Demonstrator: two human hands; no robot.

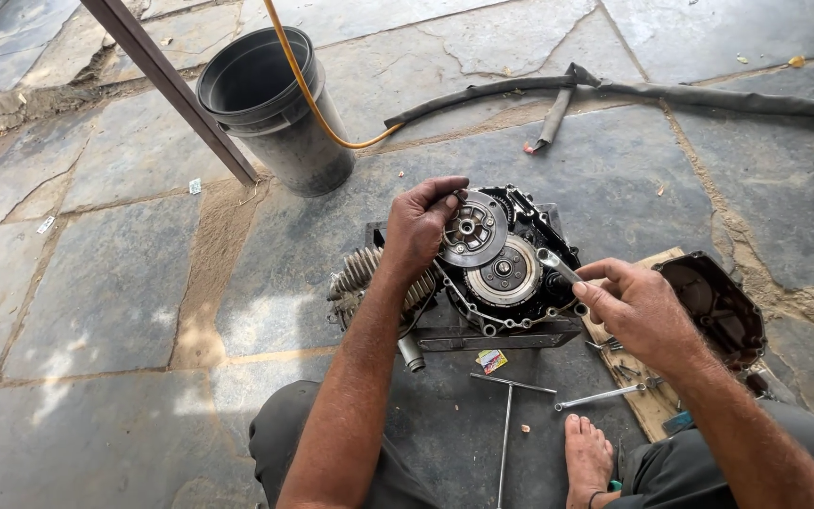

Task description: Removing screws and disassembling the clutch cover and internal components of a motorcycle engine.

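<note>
The engine [482, 273] sat on the stone floor [115, 273] in front of me, its side cover off, black and greasy, with finned cylinder ribs showing pale grey at its left. Inside the open case lay a round clutch assembly [504, 271], silvery with a dark hub. My left hand [418, 229] was closed on a round metal plate [472, 230], dull grey with holes around a central boss, held tilted just above the clutch. My right hand [635, 306] pinched a small wrench [558, 266], its shiny end reaching toward the case's right edge.

The removed cover [716, 306] lay hollow-side up to my right, beside a board [647, 401] carrying a spanner [603, 397]. A T-handle tool [507, 424] lay near my bare foot [588, 457]. Farther off stood a black bucket [275, 104] with a yellow hose [308, 90] running past it.
</note>
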